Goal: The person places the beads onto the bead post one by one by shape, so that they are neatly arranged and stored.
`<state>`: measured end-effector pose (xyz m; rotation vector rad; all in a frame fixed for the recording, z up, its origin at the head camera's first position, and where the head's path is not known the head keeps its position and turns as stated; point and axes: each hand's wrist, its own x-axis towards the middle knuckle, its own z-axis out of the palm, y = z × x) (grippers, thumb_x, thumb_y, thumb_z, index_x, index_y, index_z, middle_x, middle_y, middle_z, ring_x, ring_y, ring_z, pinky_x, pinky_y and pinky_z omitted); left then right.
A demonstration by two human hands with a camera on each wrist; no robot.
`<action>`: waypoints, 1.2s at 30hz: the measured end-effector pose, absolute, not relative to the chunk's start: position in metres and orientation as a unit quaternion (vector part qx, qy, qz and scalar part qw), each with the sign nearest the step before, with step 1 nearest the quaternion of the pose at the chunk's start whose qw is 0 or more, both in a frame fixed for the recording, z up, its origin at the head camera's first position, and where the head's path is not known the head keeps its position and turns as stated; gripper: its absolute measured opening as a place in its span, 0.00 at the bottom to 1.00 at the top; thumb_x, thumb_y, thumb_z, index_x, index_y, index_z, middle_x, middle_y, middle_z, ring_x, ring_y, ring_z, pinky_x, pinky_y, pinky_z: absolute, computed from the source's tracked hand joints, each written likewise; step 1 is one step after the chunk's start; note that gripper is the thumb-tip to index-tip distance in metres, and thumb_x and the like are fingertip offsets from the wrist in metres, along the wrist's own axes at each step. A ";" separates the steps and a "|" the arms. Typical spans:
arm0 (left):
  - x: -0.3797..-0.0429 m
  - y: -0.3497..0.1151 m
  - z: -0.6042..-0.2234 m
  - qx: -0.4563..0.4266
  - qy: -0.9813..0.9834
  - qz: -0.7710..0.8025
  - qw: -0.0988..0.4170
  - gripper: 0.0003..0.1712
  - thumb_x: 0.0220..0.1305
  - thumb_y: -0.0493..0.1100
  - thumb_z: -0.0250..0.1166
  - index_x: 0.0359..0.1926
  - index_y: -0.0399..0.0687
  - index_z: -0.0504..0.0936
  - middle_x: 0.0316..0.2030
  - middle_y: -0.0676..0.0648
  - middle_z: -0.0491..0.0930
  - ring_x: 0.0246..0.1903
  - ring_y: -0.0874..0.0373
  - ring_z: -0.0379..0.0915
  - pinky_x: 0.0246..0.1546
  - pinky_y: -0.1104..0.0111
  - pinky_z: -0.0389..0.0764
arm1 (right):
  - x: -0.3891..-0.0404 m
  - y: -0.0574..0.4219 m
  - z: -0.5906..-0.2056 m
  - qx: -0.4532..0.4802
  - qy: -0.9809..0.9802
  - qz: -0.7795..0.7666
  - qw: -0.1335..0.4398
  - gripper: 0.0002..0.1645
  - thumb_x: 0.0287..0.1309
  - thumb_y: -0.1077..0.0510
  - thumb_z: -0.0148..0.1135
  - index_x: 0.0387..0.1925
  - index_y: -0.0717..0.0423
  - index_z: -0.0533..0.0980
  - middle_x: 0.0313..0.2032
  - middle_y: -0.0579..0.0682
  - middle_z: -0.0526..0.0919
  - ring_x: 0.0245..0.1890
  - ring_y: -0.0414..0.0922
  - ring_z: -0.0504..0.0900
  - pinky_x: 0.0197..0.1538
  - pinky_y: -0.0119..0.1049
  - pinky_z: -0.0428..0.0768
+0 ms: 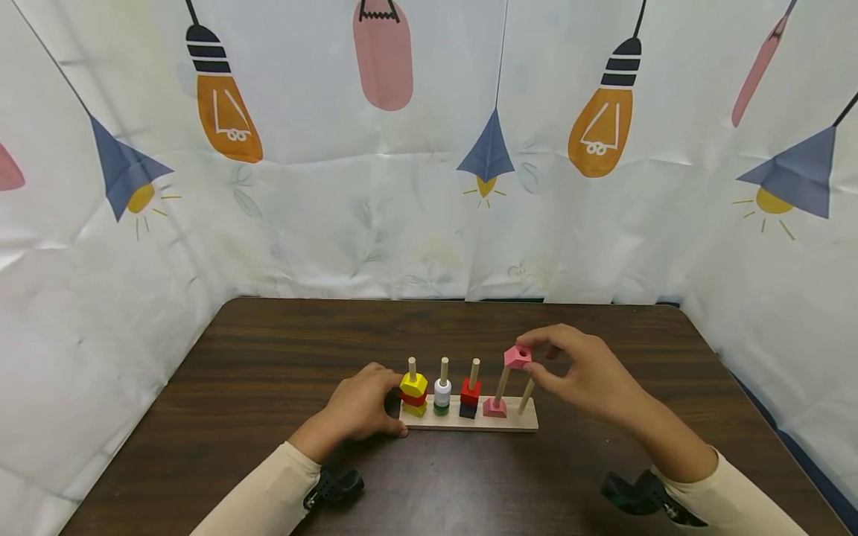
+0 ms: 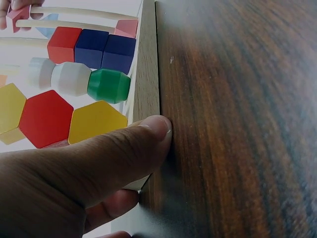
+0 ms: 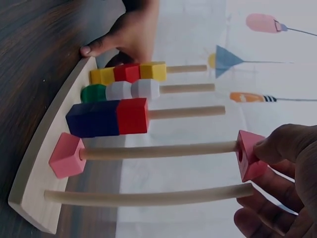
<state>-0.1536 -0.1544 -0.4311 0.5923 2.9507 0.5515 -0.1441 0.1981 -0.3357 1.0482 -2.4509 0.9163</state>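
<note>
A wooden peg board (image 1: 439, 423) with several upright pegs lies on the table. My left hand (image 1: 362, 402) grips its left end, the thumb (image 2: 148, 134) against the front edge. Between thumb and fingertips, my right hand (image 1: 583, 368) pinches a pink block (image 3: 248, 156) with a hole at the tip of the fourth peg (image 3: 163, 150); whether the peg has entered the hole I cannot tell. Another pink block (image 3: 67, 155) sits at that peg's foot. The rightmost peg (image 3: 148, 197) is bare, and the lower right fingers are close to its tip.
Yellow and red hexagonal blocks (image 1: 413, 384) fill the leftmost peg. White and green beads (image 1: 442, 392) are on the second. A red cube (image 3: 132, 116) tops dark blue cubes (image 3: 94, 119) on the third. Behind the brown table (image 1: 302, 335) hangs a printed white cloth (image 1: 302, 223).
</note>
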 end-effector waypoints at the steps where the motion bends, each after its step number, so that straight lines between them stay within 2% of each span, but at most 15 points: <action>1: -0.154 -0.154 -0.431 0.193 0.964 0.180 0.041 0.36 0.38 0.56 0.87 0.52 0.57 0.85 0.49 0.54 0.83 0.55 0.52 0.73 0.45 0.46 0.80 | -0.144 0.197 -0.336 0.367 -0.858 0.323 0.159 0.24 0.52 0.69 0.77 0.50 0.51 0.82 0.46 0.40 0.84 0.40 0.39 0.81 0.42 0.36 0.81; 10: -0.153 -0.154 -0.430 0.194 0.964 0.180 0.037 0.35 0.37 0.56 0.87 0.50 0.58 0.86 0.48 0.54 0.83 0.54 0.52 0.73 0.44 0.46 0.79 | -0.147 0.190 -0.342 0.369 -0.855 0.339 0.138 0.22 0.54 0.67 0.76 0.50 0.52 0.81 0.45 0.40 0.84 0.39 0.40 0.82 0.41 0.36 0.82; 16: -0.153 -0.154 -0.430 0.193 0.964 0.181 0.037 0.35 0.38 0.56 0.87 0.50 0.58 0.86 0.48 0.54 0.83 0.54 0.52 0.73 0.44 0.46 0.79 | -0.148 0.187 -0.353 0.351 -0.862 0.355 0.090 0.23 0.55 0.68 0.75 0.53 0.53 0.81 0.45 0.41 0.84 0.36 0.37 0.80 0.38 0.36 0.82; 20: -0.153 -0.154 -0.430 0.195 0.963 0.182 0.038 0.34 0.38 0.56 0.87 0.50 0.59 0.86 0.48 0.54 0.83 0.54 0.52 0.73 0.44 0.46 0.79 | -0.148 0.187 -0.365 0.339 -0.862 0.369 0.068 0.28 0.55 0.69 0.74 0.58 0.55 0.77 0.44 0.44 0.84 0.35 0.39 0.80 0.32 0.36 0.81; 24: -0.153 -0.154 -0.431 0.196 0.963 0.182 0.038 0.33 0.38 0.56 0.87 0.49 0.60 0.85 0.47 0.55 0.83 0.54 0.53 0.73 0.43 0.46 0.79 | -0.149 0.188 -0.379 0.320 -0.861 0.393 0.045 0.38 0.54 0.69 0.75 0.65 0.54 0.70 0.46 0.47 0.85 0.33 0.38 0.81 0.27 0.34 0.78; 29: -0.153 -0.154 -0.431 0.196 0.963 0.181 0.036 0.34 0.38 0.56 0.87 0.49 0.60 0.86 0.47 0.55 0.83 0.54 0.52 0.73 0.44 0.45 0.79 | -0.151 0.188 -0.394 0.299 -0.859 0.415 0.021 0.46 0.54 0.67 0.76 0.71 0.52 0.64 0.46 0.44 0.87 0.34 0.36 0.83 0.37 0.45 0.83; 32: -0.153 -0.153 -0.431 0.195 0.963 0.181 0.036 0.34 0.38 0.56 0.87 0.50 0.59 0.86 0.48 0.55 0.83 0.55 0.52 0.73 0.44 0.45 0.79 | -0.152 0.188 -0.404 0.285 -0.865 0.412 0.008 0.41 0.56 0.64 0.76 0.69 0.53 0.67 0.46 0.44 0.87 0.38 0.41 0.85 0.40 0.46 0.83; 36: -0.153 -0.153 -0.431 0.192 0.964 0.182 0.037 0.34 0.38 0.56 0.87 0.50 0.59 0.86 0.48 0.54 0.83 0.55 0.52 0.73 0.45 0.45 0.79 | -0.153 0.188 -0.416 0.269 -0.880 0.392 -0.009 0.24 0.59 0.59 0.75 0.56 0.51 0.78 0.44 0.44 0.87 0.42 0.46 0.85 0.39 0.41 0.82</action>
